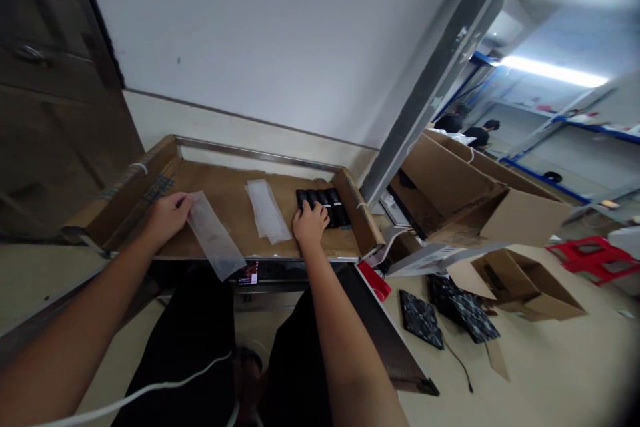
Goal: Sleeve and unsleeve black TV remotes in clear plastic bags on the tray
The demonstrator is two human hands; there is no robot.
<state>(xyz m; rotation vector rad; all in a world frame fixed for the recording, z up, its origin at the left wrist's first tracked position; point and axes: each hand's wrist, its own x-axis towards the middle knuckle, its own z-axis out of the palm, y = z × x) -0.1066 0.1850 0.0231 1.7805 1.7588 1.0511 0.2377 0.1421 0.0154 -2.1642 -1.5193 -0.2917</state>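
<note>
Pinched in my left hand (171,217) is the upper end of a translucent plastic sleeve (214,235); its lower end hangs over the front edge of the cardboard-lined tray (227,190). My right hand (311,223) rests on a row of several black, bar-shaped items (340,208) at the tray's right side, its fingers curled over the nearer ones. I cannot make out whether it grips one. White bands cross some of these items. Between my hands lies a small stack of similar clear plastic sleeves (267,210).
Rolled cardboard walls (361,210) border the tray's sides. Large open cartons (465,187) stand to the right, with another carton (530,283) on the floor. Black patterned packages (423,320) and a red stool (595,257) are nearby. A phone-like screen (249,273) shows below the tray. People sit far back.
</note>
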